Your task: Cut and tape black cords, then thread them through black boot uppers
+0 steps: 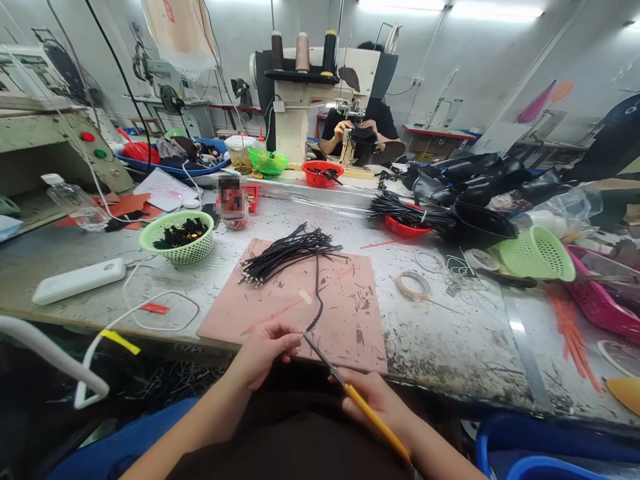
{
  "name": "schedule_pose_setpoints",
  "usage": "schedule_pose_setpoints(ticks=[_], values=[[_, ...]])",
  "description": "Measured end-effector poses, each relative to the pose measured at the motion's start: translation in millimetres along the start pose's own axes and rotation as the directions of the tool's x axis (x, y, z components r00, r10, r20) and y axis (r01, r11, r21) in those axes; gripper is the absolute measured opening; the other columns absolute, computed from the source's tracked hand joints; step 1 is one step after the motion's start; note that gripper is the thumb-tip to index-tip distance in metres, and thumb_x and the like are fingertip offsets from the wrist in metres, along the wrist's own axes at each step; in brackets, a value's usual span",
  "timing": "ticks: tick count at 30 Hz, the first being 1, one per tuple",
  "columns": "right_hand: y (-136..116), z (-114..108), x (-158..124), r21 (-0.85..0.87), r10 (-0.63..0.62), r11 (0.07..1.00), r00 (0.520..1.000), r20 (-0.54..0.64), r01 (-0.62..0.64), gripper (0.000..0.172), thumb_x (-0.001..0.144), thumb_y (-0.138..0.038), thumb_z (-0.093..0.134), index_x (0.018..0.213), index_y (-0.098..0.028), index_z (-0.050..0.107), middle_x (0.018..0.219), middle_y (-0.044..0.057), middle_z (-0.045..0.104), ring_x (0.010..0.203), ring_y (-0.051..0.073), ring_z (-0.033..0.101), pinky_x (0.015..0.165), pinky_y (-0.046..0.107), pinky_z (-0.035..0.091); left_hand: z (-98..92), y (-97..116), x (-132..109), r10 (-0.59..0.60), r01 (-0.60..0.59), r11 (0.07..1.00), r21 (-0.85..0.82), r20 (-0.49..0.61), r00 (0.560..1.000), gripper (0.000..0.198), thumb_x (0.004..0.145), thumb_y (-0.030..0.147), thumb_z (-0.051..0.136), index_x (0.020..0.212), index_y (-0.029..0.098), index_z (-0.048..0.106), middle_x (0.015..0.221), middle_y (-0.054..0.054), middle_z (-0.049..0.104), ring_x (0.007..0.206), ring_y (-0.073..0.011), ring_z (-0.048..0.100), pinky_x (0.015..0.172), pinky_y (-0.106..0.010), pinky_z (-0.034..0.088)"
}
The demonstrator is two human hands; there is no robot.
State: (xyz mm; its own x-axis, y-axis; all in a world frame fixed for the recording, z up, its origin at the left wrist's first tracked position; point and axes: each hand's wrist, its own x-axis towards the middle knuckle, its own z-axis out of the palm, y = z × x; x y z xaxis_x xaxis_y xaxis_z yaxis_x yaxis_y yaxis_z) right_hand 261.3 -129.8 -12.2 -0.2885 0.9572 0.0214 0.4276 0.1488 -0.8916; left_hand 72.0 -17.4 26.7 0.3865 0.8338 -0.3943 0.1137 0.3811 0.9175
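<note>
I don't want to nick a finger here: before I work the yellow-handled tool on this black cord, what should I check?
1. Pinch of the left hand on the black cord: ok.
2. Grip of the right hand on the yellow-handled tool: ok.
3. The tool's metal tip clear of the left fingertips: not ok, it sits right beside them.
4. The cord's far end free of the bundle of cords on the pink mat: cannot tell, they overlap.
5. Whether the tip is open or shut: cannot tell.
</note>
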Motion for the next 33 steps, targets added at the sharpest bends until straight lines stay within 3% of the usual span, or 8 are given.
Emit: schedule_pose_setpoints(ticks=[8,10,12,15,17,20,26,33], values=[[16,-28,-21,-0.084,0.171,0.978,0.961,-0.218,-0.193,0.050,0.080,-0.058,0.040,0.103,-0.019,0.063,0.078,0.007,0.067,0.068,0.022,0.061,0.064,0.032,0.048,-10.7,2,19,0.188,-0.151,0.914,0.376,-0.064,0.980,0.020,0.056,0.035,0.067,0.061,0.018,0.058,0.056,0.003,0.052,0.054,-0.0127,0.044,0.054,-0.026,0.036],[21,-48,-24,-0.204,0.361,0.866,0.853,-0.377,-0.456,0.053,0.078,-0.058,0.042,0.109,-0.019,0.059,0.080,0.009,0.069,0.073,0.027,0.064,0.065,0.036,0.048,-2.2,1,23,0.237,-0.184,0.864,0.469,-0.055,0.970,0.021,0.053,0.032,0.072,0.063,0.019,0.059,0.058,0.003,0.052,0.056,-0.0141,0.044,0.058,-0.027,0.036],[25,-68,-26,-0.301,0.546,0.595,0.649,-0.529,-0.746,0.056,0.077,-0.055,0.044,0.117,-0.016,0.052,0.080,0.013,0.069,0.075,0.032,0.064,0.064,0.040,0.047,10.7,-3,23,0.284,-0.249,0.731,0.635,0.049,0.958,0.027,0.056,0.033,0.072,0.077,0.020,0.062,0.065,0.002,0.056,0.061,-0.0171,0.050,0.061,-0.029,0.038],[29,-87,-29,-0.363,0.656,0.280,0.453,-0.603,-0.889,0.052,0.080,-0.044,0.042,0.121,-0.012,0.048,0.084,0.017,0.069,0.077,0.034,0.065,0.063,0.040,0.046,25.9,-17,21,0.273,-0.417,0.304,0.856,0.341,0.900,0.035,0.067,0.032,0.067,0.098,0.020,0.059,0.083,-0.005,0.062,0.071,-0.0227,0.058,0.061,-0.031,0.042],[30,-92,-29,-0.420,0.651,0.264,0.482,-0.586,-0.868,0.045,0.082,-0.038,0.042,0.119,-0.013,0.050,0.096,0.017,0.067,0.084,0.032,0.065,0.065,0.039,0.047,27.0,-26,20,0.231,-0.491,0.135,0.861,0.455,0.860,0.022,0.072,0.026,0.062,0.092,0.019,0.060,0.087,-0.008,0.062,0.071,-0.0230,0.060,0.059,-0.030,0.044],[26,-92,-18,-0.526,0.564,0.282,0.582,-0.585,-0.802,0.036,0.084,-0.030,0.040,0.111,-0.014,0.058,0.106,0.017,0.063,0.091,0.031,0.062,0.071,0.039,0.047,16.2,-35,17,0.223,-0.541,0.098,0.835,0.512,0.830,0.012,0.078,0.014,0.049,0.077,0.018,0.060,0.082,-0.008,0.062,0.069,-0.0206,0.061,0.059,-0.028,0.045],[20,-77,84,-0.695,0.155,0.640,0.942,-0.299,-0.326,0.039,0.086,-0.017,0.038,0.122,-0.021,0.052,0.112,0.010,0.061,0.099,0.022,0.059,0.081,0.032,0.046,-5.0,-35,6,0.300,-0.588,0.033,0.809,0.553,0.778,0.021,0.074,0.005,0.040,0.074,0.018,0.057,0.072,-0.006,0.063,0.063,-0.0183,0.060,0.056,-0.025,0.043],[30,-65,184,-0.757,-0.083,0.653,0.991,-0.109,-0.028,0.031,0.083,-0.006,0.040,0.095,-0.022,0.064,0.120,0.005,0.058,0.108,0.017,0.052,0.087,0.027,0.040,-32.9,-10,-5,0.462,-0.543,0.237,0.806,0.398,0.793,0.022,0.073,0.009,0.040,0.073,0.022,0.058,0.068,-0.003,0.063,0.061,-0.0156,0.058,0.056,-0.023,0.042]])
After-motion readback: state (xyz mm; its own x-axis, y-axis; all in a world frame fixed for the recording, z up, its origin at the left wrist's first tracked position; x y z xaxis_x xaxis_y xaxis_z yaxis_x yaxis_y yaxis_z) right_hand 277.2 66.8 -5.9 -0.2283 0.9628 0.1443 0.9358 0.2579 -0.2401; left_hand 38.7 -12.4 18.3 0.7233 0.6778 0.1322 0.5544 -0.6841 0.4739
